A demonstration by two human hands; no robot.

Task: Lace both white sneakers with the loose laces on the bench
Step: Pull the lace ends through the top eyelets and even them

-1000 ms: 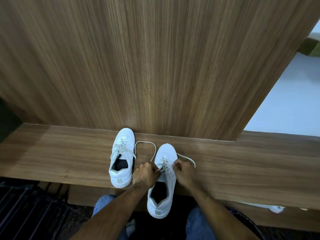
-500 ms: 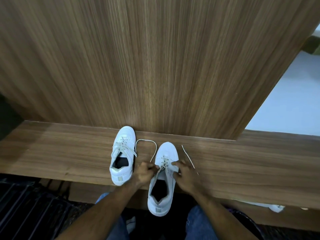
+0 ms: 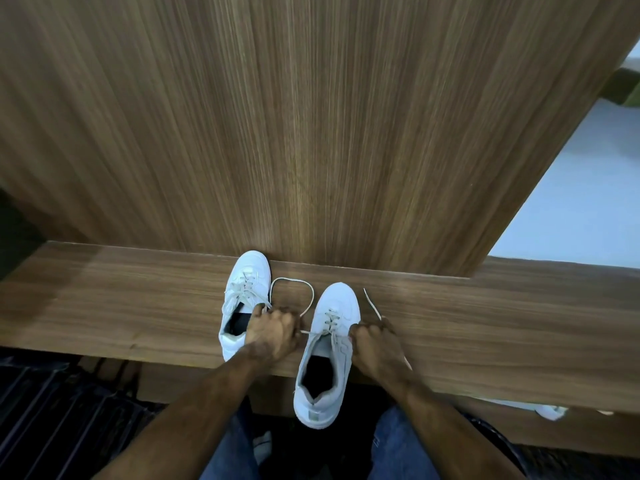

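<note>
Both hands drawn apart since the earlier frame — left hand (image 3: 272, 332) and right hand (image 3: 375, 344) curled fingers each pinching a lace (image 3: 304, 331) end, tensioning it across the right sneaker (image 3: 327, 355) between them — left sneaker (image 3: 244, 299) laced, beside left knuckles, on bench (image 3: 138, 306).

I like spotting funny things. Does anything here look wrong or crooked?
Yes. The right sneaker sticks out past the bench edge, heel hanging over nothing, while the left sneaker sits fully on it. Its lace loops loose on the bench. Each hand, left and right, grips a lace end.
</note>
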